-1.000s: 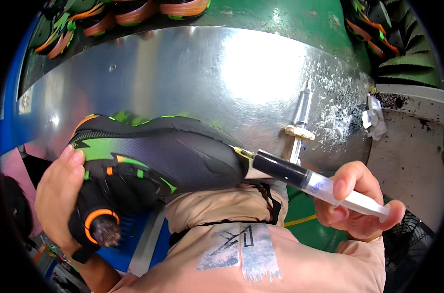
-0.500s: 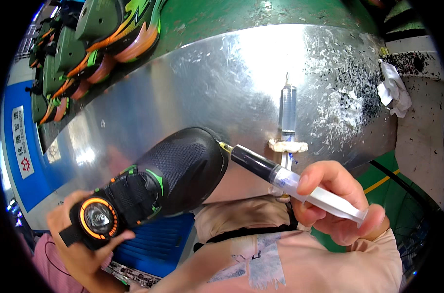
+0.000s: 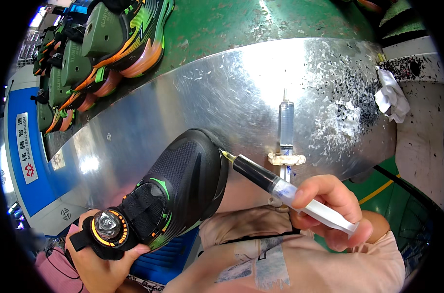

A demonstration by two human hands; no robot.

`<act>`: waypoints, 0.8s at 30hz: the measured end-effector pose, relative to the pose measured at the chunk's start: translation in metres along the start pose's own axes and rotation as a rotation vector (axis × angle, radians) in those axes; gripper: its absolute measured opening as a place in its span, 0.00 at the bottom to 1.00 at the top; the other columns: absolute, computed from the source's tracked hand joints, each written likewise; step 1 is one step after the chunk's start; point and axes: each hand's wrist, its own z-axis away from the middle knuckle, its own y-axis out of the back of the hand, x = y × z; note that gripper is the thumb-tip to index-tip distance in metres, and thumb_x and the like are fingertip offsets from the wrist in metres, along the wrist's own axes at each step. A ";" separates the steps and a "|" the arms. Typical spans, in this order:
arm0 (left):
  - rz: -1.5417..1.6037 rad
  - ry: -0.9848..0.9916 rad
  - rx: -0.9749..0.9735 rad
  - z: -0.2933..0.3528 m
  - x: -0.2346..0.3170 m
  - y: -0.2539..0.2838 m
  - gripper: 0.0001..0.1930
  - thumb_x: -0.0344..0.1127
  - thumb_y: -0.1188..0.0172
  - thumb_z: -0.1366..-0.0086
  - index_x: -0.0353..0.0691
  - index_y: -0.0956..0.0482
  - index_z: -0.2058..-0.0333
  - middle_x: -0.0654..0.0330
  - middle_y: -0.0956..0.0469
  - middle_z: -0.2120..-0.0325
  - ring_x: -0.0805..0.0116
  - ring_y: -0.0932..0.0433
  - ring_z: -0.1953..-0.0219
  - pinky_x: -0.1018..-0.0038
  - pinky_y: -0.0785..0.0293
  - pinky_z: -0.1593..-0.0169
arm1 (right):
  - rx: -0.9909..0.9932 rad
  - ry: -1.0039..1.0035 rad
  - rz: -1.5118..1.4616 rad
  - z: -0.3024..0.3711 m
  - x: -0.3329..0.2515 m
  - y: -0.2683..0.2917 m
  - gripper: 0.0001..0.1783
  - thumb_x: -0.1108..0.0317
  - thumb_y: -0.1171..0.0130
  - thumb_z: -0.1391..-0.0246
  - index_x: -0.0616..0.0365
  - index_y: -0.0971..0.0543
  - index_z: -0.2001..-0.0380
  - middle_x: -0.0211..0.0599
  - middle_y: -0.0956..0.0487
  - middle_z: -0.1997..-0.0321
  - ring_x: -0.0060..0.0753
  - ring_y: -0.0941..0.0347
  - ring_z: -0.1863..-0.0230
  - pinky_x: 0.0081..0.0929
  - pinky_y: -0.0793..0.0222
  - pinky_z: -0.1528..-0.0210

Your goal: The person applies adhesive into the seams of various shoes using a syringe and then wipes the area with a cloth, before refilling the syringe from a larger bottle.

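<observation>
My left hand [image 3: 107, 271] is closed around the heel end of a black sneaker [image 3: 183, 166] with green and orange trim. A round orange-ringed dial [image 3: 106, 227] shows at the shoe's opening. In my right hand [image 3: 332, 207] is a syringe [image 3: 280, 188] filled with dark fluid, its white plunger lying across the palm. The yellowish tip of the syringe is at the edge of the sneaker's toe; whether it touches cannot be made out. Beyond the right hand, a second syringe [image 3: 286, 127] with clear greyish fluid lies on the metal sheet, next to a whitish lump [image 3: 286, 159].
The metal sheet [image 3: 202, 88] has dark and white residue at its right. Several green-lasted sneakers [image 3: 129, 39] stand in a row on the green surface [image 3: 222, 24] at upper left. A crumpled white cloth [image 3: 392, 96] lies at the right edge, and a blue-and-white machine panel [image 3: 31, 156] stands left.
The sneaker has turned slightly, its heel end shifting right, with my left hand moving along. The dark-fluid syringe stays at the toe, tilted a little more. The whole view has shifted somewhat.
</observation>
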 end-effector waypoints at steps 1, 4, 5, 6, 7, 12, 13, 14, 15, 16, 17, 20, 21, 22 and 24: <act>0.064 0.039 -0.003 0.001 0.005 0.000 0.35 0.50 0.26 0.63 0.29 0.29 0.63 0.55 0.26 0.68 0.62 0.26 0.68 0.71 0.31 0.60 | -0.028 0.005 0.074 -0.001 0.000 -0.001 0.57 0.36 0.39 0.59 0.74 0.48 0.44 0.33 0.34 0.66 0.17 0.42 0.69 0.15 0.46 0.66; -0.061 -0.010 -0.081 0.008 0.023 0.004 0.25 0.44 0.29 0.56 0.30 0.24 0.64 0.53 0.22 0.69 0.57 0.24 0.69 0.67 0.30 0.59 | -0.004 0.040 0.231 -0.004 0.003 -0.007 0.54 0.33 0.46 0.59 0.73 0.45 0.46 0.31 0.35 0.72 0.15 0.44 0.74 0.14 0.49 0.72; -0.155 -0.056 -0.118 0.011 0.029 0.006 0.21 0.41 0.30 0.53 0.31 0.22 0.65 0.52 0.21 0.70 0.55 0.22 0.69 0.65 0.30 0.58 | 0.044 0.023 0.331 -0.004 0.004 -0.010 0.54 0.27 0.53 0.60 0.71 0.42 0.49 0.28 0.36 0.77 0.12 0.47 0.79 0.13 0.53 0.78; -0.154 -0.028 -0.143 0.013 0.033 0.007 0.21 0.41 0.31 0.54 0.32 0.22 0.66 0.52 0.21 0.69 0.53 0.23 0.69 0.63 0.30 0.58 | -0.054 0.092 0.313 -0.005 0.006 -0.011 0.53 0.31 0.48 0.59 0.73 0.44 0.47 0.30 0.35 0.73 0.14 0.44 0.76 0.14 0.50 0.75; -0.153 0.000 -0.168 0.015 0.036 0.008 0.20 0.42 0.31 0.55 0.33 0.21 0.67 0.52 0.21 0.69 0.52 0.23 0.68 0.61 0.31 0.57 | -0.064 0.130 0.259 -0.005 0.007 -0.013 0.53 0.35 0.44 0.57 0.74 0.46 0.45 0.32 0.34 0.69 0.16 0.42 0.73 0.15 0.47 0.71; -0.021 0.097 -0.232 0.019 0.046 0.008 0.14 0.37 0.32 0.52 0.35 0.20 0.69 0.52 0.20 0.71 0.52 0.23 0.69 0.64 0.29 0.63 | 0.021 0.119 0.423 0.000 0.014 -0.023 0.54 0.29 0.51 0.59 0.72 0.43 0.48 0.28 0.36 0.75 0.13 0.45 0.77 0.13 0.50 0.76; -0.012 0.092 -0.203 0.020 0.048 0.007 0.13 0.36 0.33 0.51 0.34 0.20 0.69 0.50 0.21 0.71 0.52 0.22 0.70 0.67 0.28 0.66 | 0.041 0.122 0.469 0.001 0.015 -0.024 0.54 0.27 0.53 0.60 0.72 0.41 0.49 0.26 0.37 0.78 0.12 0.47 0.79 0.13 0.52 0.78; -0.019 0.107 -0.197 0.021 0.050 0.007 0.13 0.36 0.33 0.50 0.33 0.20 0.69 0.50 0.21 0.71 0.52 0.22 0.70 0.66 0.28 0.66 | 0.060 0.125 0.515 0.002 0.017 -0.027 0.55 0.25 0.56 0.61 0.71 0.40 0.50 0.25 0.37 0.80 0.11 0.49 0.81 0.12 0.54 0.80; -0.026 0.121 -0.192 0.022 0.051 0.006 0.14 0.36 0.33 0.50 0.33 0.20 0.68 0.50 0.21 0.70 0.52 0.22 0.70 0.66 0.28 0.66 | 0.028 0.149 0.542 0.002 0.018 -0.027 0.55 0.25 0.55 0.61 0.71 0.40 0.50 0.25 0.37 0.79 0.11 0.49 0.81 0.13 0.54 0.80; -0.033 0.136 -0.188 0.023 0.053 0.006 0.14 0.36 0.34 0.50 0.32 0.21 0.68 0.50 0.21 0.70 0.52 0.22 0.70 0.66 0.28 0.66 | 0.011 0.165 0.559 0.004 0.020 -0.028 0.55 0.26 0.54 0.62 0.71 0.41 0.49 0.25 0.37 0.79 0.12 0.49 0.81 0.13 0.53 0.80; -0.050 0.143 -0.192 0.024 0.054 0.005 0.14 0.37 0.34 0.49 0.32 0.21 0.68 0.49 0.21 0.70 0.52 0.22 0.70 0.67 0.28 0.65 | -0.007 0.181 0.576 0.005 0.021 -0.029 0.55 0.26 0.53 0.62 0.71 0.41 0.49 0.26 0.37 0.79 0.12 0.49 0.81 0.13 0.53 0.80; -0.061 0.128 -0.186 0.025 0.053 0.003 0.14 0.37 0.35 0.48 0.31 0.21 0.67 0.49 0.21 0.71 0.52 0.22 0.69 0.67 0.28 0.65 | -0.017 0.187 0.590 0.012 0.027 -0.031 0.56 0.27 0.50 0.62 0.72 0.42 0.48 0.27 0.36 0.76 0.13 0.47 0.80 0.14 0.52 0.79; -0.037 0.099 -0.171 0.025 0.053 0.002 0.14 0.37 0.35 0.48 0.31 0.21 0.67 0.49 0.21 0.72 0.52 0.22 0.70 0.67 0.28 0.65 | -0.002 0.173 0.584 0.016 0.030 -0.032 0.56 0.27 0.48 0.63 0.72 0.42 0.48 0.29 0.35 0.74 0.13 0.46 0.79 0.14 0.50 0.78; -0.013 0.069 -0.156 0.025 0.052 0.001 0.14 0.37 0.35 0.47 0.31 0.21 0.66 0.48 0.21 0.72 0.52 0.22 0.70 0.67 0.28 0.65 | 0.012 0.159 0.578 0.021 0.031 -0.032 0.57 0.28 0.46 0.63 0.72 0.42 0.47 0.30 0.34 0.73 0.14 0.45 0.78 0.13 0.49 0.77; -0.010 0.098 -0.156 0.027 0.052 0.001 0.14 0.38 0.35 0.47 0.31 0.21 0.67 0.48 0.21 0.73 0.50 0.22 0.70 0.67 0.28 0.65 | 0.047 0.142 0.557 0.029 0.039 -0.034 0.57 0.29 0.43 0.65 0.71 0.42 0.46 0.32 0.33 0.69 0.15 0.43 0.74 0.13 0.47 0.74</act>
